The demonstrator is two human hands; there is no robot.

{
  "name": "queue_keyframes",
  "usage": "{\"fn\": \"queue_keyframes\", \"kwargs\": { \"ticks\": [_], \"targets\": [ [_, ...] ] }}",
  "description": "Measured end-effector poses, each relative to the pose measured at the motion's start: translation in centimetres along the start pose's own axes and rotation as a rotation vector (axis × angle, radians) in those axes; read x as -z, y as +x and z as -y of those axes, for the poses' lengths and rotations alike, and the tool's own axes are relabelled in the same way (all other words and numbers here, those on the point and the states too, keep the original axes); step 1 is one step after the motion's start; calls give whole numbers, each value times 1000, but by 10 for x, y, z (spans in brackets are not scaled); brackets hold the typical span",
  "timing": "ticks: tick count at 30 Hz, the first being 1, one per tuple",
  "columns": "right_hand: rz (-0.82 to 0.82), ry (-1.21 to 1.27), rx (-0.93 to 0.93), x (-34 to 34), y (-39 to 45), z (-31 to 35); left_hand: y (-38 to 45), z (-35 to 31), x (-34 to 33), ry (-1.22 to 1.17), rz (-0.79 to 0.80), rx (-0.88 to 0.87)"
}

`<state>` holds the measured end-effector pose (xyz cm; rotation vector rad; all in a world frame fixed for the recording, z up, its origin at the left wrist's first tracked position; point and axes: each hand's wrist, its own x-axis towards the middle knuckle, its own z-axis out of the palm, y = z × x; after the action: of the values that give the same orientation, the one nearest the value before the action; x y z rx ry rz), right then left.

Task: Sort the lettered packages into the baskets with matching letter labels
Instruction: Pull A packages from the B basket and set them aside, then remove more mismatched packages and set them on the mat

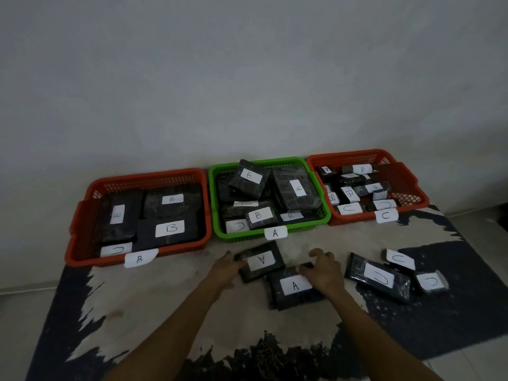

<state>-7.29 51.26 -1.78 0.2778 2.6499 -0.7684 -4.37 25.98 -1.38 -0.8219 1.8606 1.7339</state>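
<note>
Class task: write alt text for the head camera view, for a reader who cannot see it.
Two hands, left hand and right hand, each touch a black package labelled A on a mat, before three baskets tagged B, A and C; the baskets hold mixed-letter packages.

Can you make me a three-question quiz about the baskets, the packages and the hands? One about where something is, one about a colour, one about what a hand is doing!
1. Where is the basket labelled A?
a) far left
b) in the middle
c) far right

2. What colour is the basket labelled B?
a) red
b) green
c) blue

3. What is the left hand doing?
a) resting flat on the mat
b) reaching into a basket
c) touching the farther A package on the mat

Answers:
1 b, it sits between the B basket and the basket labelled C.
2 a, its mesh walls are red, while only the A basket is green.
3 c, its fingers meet the package's left edge, while the right hand lies on the nearer A package.
</note>
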Motion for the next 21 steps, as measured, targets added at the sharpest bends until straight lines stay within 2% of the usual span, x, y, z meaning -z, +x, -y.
{"fn": "queue_keyframes", "kwargs": {
  "ticks": [2, 5, 8, 14, 17, 21],
  "targets": [
    [-29, 83, 84, -2, 2, 16, -1, -3, 9, 60, -72, -93],
    [-74, 196, 217, -6, 2, 54, -7, -4, 28, 138, -90, -181],
    [-109, 268, 331, -17, 1, 100, -18, -6, 54, 98, -156, -270],
    [-80, 329, 564, -59, -4, 191, -38, -18, 129, 10, -427, -487],
    [-29, 299, 653, -87, -10, 232, -39, -20, 178, 48, -483, -499],
    [74, 292, 702, -123, -16, 276, -31, -18, 243, 282, -532, -454]
  ]
}}
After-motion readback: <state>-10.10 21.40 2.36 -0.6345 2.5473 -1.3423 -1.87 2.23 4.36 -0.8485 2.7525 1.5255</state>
